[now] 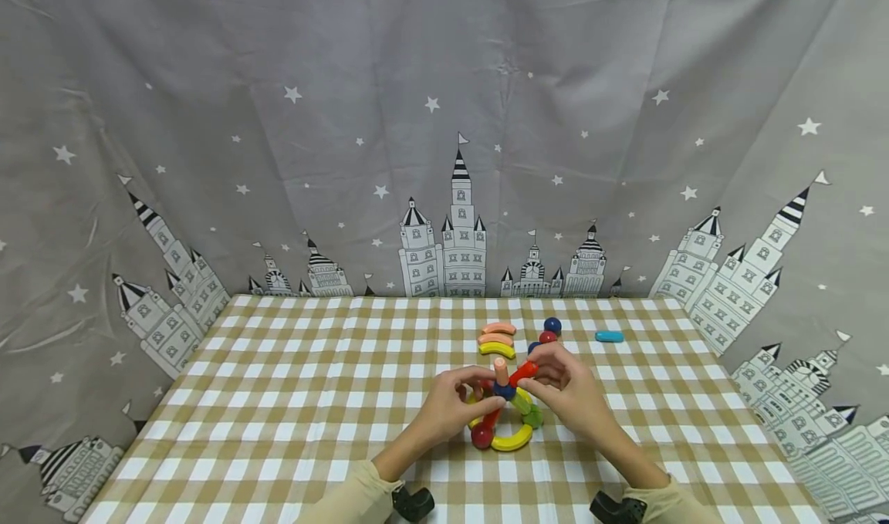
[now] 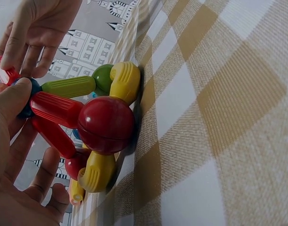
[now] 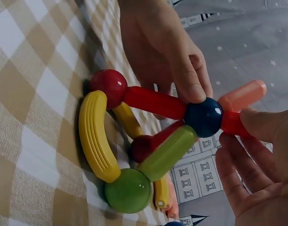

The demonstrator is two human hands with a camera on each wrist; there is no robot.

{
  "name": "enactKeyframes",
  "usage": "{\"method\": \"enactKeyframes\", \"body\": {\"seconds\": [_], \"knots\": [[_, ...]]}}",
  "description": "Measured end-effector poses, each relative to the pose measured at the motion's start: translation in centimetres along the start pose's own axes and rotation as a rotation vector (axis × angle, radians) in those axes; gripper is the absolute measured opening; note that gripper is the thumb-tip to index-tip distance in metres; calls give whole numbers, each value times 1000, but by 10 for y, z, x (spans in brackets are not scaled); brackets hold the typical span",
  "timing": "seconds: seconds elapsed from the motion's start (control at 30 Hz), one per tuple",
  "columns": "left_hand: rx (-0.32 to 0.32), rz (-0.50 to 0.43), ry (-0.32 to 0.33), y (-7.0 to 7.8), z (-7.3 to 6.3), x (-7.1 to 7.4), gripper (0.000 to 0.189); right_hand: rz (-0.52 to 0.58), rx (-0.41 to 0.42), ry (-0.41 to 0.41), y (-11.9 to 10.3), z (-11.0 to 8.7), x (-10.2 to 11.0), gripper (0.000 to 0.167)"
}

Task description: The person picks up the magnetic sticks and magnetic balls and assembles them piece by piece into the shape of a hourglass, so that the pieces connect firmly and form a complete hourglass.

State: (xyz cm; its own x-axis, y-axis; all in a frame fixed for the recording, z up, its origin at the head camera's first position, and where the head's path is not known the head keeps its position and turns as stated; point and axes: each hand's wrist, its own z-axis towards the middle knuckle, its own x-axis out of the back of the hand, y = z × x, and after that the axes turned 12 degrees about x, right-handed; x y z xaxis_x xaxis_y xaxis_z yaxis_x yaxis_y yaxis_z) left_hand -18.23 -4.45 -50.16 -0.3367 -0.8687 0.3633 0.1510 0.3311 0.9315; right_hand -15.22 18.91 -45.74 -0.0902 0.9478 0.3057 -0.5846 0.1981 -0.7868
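Note:
A magnetic-looking toy structure stands on the tablecloth: curved yellow sticks (image 3: pixel 97 136) form a ring with two red balls (image 2: pixel 106 125) and a green ball (image 3: pixel 128 190). From these, two red sticks (image 2: pixel 56 109) and a light green stick (image 3: pixel 167 153) slope up to a dark blue ball (image 3: pixel 203 117) at the top. My left hand (image 1: pixel 451 404) holds this blue ball between thumb and fingers. My right hand (image 1: pixel 572 389) pinches another red stick (image 1: pixel 524 373), whose end meets the blue ball. A peach stick (image 1: pixel 501 370) also projects from that ball.
Behind the structure lie two curved peach sticks (image 1: pixel 498 328) and a curved yellow stick (image 1: pixel 496 349). Blue balls (image 1: pixel 552 326) and a red ball (image 1: pixel 548 338) sit beyond my right hand, which partly covers them. Farther right is a short light blue stick (image 1: pixel 609 336).

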Motion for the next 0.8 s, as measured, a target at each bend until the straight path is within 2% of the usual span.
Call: {"method": "enactKeyframes", "body": {"seconds": [0.43, 0.67, 0.8], "knots": [[0, 20, -6, 4, 0, -3, 25, -25, -36, 13, -2, -1, 0, 33], [-18, -7, -19, 9, 3, -12, 24, -17, -39, 19, -2, -6, 9, 34], [-37, -29, -39, 11, 5, -19, 26, -6, -34, 48, 1, -12, 15, 33]]}}
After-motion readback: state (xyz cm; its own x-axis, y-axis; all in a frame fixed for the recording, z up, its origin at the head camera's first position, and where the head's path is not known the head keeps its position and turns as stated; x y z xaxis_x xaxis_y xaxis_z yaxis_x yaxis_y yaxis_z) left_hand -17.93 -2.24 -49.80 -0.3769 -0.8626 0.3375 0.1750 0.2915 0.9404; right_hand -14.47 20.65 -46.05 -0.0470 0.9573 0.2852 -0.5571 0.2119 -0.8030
